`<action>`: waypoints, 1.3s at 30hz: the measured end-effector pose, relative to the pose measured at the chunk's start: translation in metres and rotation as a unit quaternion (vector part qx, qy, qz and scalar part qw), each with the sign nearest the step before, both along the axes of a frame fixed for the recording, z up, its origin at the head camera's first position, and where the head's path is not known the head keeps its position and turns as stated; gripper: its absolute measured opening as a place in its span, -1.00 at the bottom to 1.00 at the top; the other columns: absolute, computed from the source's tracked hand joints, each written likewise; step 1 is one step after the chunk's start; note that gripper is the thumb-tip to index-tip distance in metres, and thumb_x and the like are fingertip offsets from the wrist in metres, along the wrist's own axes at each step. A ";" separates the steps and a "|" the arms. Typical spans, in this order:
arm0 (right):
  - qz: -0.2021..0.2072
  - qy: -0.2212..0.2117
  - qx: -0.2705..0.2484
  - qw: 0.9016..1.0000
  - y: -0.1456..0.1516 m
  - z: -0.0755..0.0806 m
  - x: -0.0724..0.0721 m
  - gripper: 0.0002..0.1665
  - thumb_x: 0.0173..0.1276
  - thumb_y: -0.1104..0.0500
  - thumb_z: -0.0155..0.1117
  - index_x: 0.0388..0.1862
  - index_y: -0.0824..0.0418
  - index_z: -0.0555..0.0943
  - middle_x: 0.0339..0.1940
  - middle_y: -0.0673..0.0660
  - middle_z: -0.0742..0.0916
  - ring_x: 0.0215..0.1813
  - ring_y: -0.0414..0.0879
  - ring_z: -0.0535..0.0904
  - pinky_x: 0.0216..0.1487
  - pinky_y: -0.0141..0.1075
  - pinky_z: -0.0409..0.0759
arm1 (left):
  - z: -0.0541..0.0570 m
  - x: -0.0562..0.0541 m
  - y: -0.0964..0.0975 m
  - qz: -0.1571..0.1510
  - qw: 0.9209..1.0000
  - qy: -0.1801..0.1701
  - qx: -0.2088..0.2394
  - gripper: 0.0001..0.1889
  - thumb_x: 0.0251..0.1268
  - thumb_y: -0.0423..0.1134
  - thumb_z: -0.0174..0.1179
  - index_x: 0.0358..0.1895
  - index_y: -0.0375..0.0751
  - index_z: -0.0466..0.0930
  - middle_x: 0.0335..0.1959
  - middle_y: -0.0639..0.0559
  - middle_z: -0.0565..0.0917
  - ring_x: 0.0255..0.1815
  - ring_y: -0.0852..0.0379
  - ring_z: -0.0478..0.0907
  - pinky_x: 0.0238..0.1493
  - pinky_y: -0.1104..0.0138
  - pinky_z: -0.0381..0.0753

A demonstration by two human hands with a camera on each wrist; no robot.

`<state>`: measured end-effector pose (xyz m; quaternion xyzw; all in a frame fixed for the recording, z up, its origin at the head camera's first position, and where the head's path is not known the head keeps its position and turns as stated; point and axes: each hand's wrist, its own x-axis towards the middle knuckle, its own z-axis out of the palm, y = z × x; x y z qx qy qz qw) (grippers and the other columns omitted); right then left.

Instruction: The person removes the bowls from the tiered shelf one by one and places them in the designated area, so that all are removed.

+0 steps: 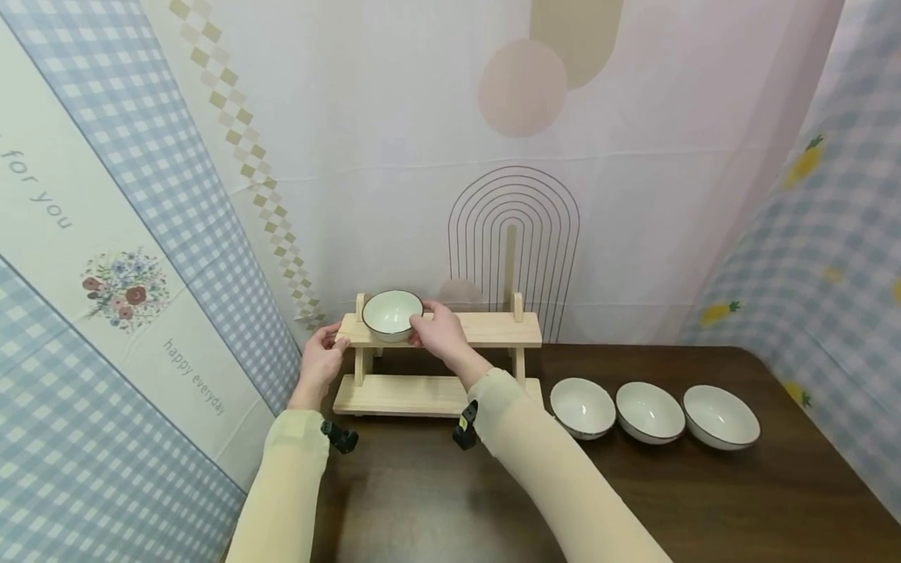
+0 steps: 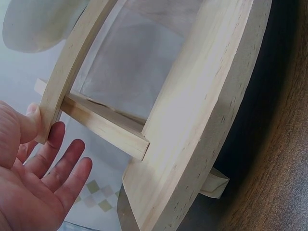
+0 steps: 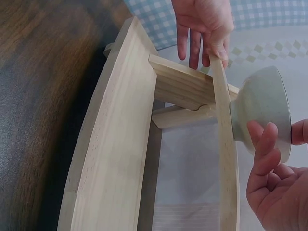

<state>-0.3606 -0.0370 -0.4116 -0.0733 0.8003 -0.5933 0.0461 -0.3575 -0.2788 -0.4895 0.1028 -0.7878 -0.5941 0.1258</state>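
Note:
A two-tier wooden shelf (image 1: 422,395) stands against the back curtain. On the left part of its upper board is a white bowl (image 1: 391,310) with a dark rim, its foot against the board in the right wrist view. My right hand (image 1: 441,335) grips the bowl's right side, thumb at the rim and fingers curled on the outer wall (image 3: 276,183). With my left hand (image 1: 322,361) I pinch the left end of the upper board, thumb on top and fingers beneath, as the left wrist view (image 2: 36,168) shows.
Three more white bowls stand in a row on the dark wooden table (image 1: 408,485), right of the shelf: a near one (image 1: 583,408), a middle one (image 1: 650,413) and a far-right one (image 1: 721,417). A checked curtain (image 1: 211,258) hangs close on the left.

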 end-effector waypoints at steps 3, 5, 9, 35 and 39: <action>0.001 0.001 0.006 1.000 0.000 0.000 0.000 -0.27 0.55 0.20 0.11 0.64 0.37 0.32 -0.44 0.15 0.82 -0.16 0.23 0.81 -0.29 -0.37 0.69 | -0.001 0.000 0.000 -0.001 1.000 0.000 -0.001 -0.51 0.64 -0.33 0.18 0.53 -0.34 0.45 0.14 -0.35 0.64 -0.07 0.05 0.51 -0.21 0.45 0.47; 0.001 0.000 0.007 1.000 0.001 -0.001 0.000 -0.27 0.55 0.20 0.12 0.64 0.36 0.33 -0.44 0.14 0.82 -0.16 0.21 0.81 -0.29 -0.37 0.69 | -0.001 0.000 0.000 -0.003 1.000 -0.001 -0.002 -0.51 0.64 -0.32 0.18 0.53 -0.34 0.45 0.16 -0.36 0.64 -0.06 0.05 0.51 -0.21 0.45 0.48; 0.004 -0.005 -0.011 1.000 0.006 -0.005 0.001 -0.26 0.53 0.22 0.12 0.65 0.34 0.33 -0.43 0.14 0.82 -0.24 0.14 0.81 -0.30 -0.37 0.70 | -0.001 0.000 0.000 -0.003 1.000 0.001 0.003 -0.51 0.64 -0.32 0.18 0.53 -0.33 0.45 0.16 -0.37 0.64 -0.03 0.00 0.52 -0.21 0.45 0.48; -0.007 -0.007 -0.037 0.999 0.145 -0.037 0.070 -0.26 0.51 0.27 0.15 0.66 0.26 0.34 -0.33 0.22 0.86 -0.41 -0.07 0.73 -0.39 -0.37 0.52 | -0.004 0.001 -0.002 -0.008 1.000 0.004 0.008 -0.51 0.63 -0.32 0.17 0.53 -0.31 0.45 0.19 -0.37 0.63 0.12 -0.11 0.51 -0.02 0.30 0.45; -0.020 -0.005 -0.024 1.000 0.176 -0.040 0.081 -0.24 0.55 0.28 0.14 0.68 0.34 0.26 -0.30 0.24 0.86 -0.36 -0.01 0.75 -0.35 -0.34 0.60 | -0.005 0.002 -0.002 -0.010 1.000 0.006 0.013 -0.50 0.63 -0.34 0.17 0.53 -0.32 0.44 0.20 -0.38 0.62 0.18 -0.15 0.51 0.06 0.26 0.45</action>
